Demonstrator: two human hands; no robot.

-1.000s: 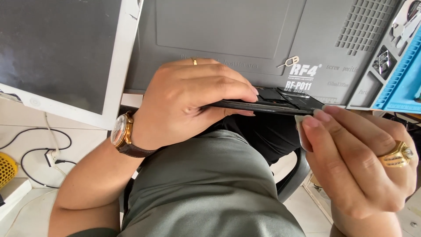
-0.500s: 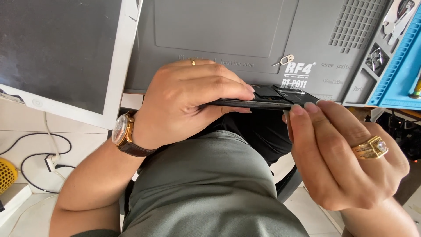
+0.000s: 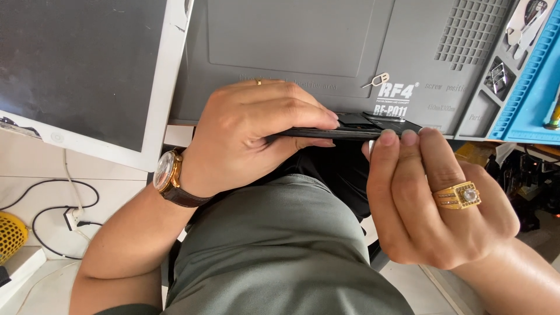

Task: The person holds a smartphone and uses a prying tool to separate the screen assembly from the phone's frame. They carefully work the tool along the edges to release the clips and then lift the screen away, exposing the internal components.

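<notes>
In the head view, the left hand (image 3: 256,137) is closed around a thin black phone (image 3: 344,133), thumb below and fingers on top, holding it edge-on just near of the grey work mat (image 3: 291,52). The right hand (image 3: 434,201) curls its fingertips (image 3: 388,139) against the phone's right end, pinching it. A small metal pin tool (image 3: 376,80) lies on the mat just beyond, a white-framed panel (image 3: 81,64) at far left.
</notes>
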